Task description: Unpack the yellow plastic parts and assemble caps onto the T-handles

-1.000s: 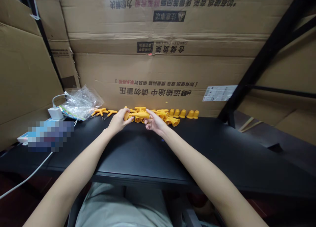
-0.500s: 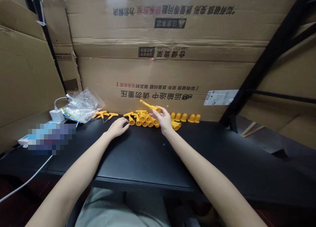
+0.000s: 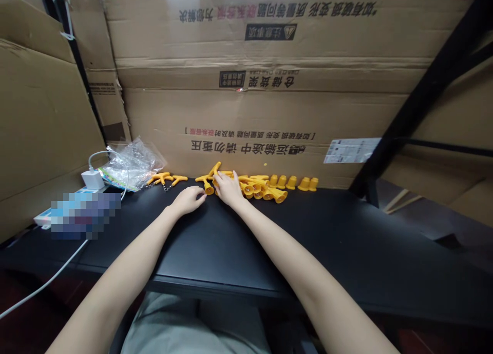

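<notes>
My right hand (image 3: 230,189) grips a yellow corkscrew (image 3: 215,169) with a T-shaped handle, tilted up at the back of the black table; its lower part is hidden by my fingers. Just left of it, my left hand (image 3: 187,201) rests on the table, fingers loosely curved and apart, holding nothing. Its fingertips are close to another yellow corkscrew (image 3: 208,188) with a bell-shaped sleeve. More sheathed corkscrews (image 3: 265,188) lie in a heap right of my right hand, bell mouths facing me. Left of my left hand lie several bare corkscrews (image 3: 164,178) with metal spirals.
Several yellow bell-shaped sleeves (image 3: 291,182) stand in a row at the back right. Clear plastic bags (image 3: 133,161) and a white charger (image 3: 92,179) on a power strip lie at the left. A cardboard wall (image 3: 246,107) closes off the back of the black table (image 3: 215,251).
My right hand has moved left and down from above the heap. The corkscrew it held upright in the air is now among the others. My left hand has barely moved.
</notes>
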Demonstrator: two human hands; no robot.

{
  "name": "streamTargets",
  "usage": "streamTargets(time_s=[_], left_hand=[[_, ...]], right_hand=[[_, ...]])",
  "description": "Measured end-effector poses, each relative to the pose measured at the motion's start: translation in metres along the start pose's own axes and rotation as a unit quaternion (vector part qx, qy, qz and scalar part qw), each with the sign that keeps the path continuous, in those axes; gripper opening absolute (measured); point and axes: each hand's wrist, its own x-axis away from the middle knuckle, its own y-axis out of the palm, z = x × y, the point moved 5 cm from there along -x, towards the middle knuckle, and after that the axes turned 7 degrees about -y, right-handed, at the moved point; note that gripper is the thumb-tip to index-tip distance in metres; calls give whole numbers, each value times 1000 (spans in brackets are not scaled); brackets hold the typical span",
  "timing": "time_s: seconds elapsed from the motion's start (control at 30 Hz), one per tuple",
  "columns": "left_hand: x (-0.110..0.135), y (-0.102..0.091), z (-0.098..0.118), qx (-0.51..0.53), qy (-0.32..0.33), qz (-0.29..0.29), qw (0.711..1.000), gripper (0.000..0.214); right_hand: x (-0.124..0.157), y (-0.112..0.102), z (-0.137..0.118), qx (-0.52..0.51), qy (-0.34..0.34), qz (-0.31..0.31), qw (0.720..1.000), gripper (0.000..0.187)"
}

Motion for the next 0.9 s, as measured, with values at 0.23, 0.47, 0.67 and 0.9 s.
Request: streamTargets(time_s=[0.23, 0.47, 0.67, 0.9], left_hand=[[1, 0, 3, 2, 5, -11, 1000, 22], [1, 3, 0, -12, -14, -43, 999, 22], [2, 3, 1, -18, -18, -53, 998, 23], [2, 3, 2, -24, -18, -60, 998, 23]], right_hand=[[0, 11, 0, 19, 52, -43, 998, 43], [0, 8, 3, 11, 94, -87, 992, 45], [-2, 4, -2, 37, 98, -73, 992, 35], [-7, 15, -3, 60, 100, -85, 990, 45]])
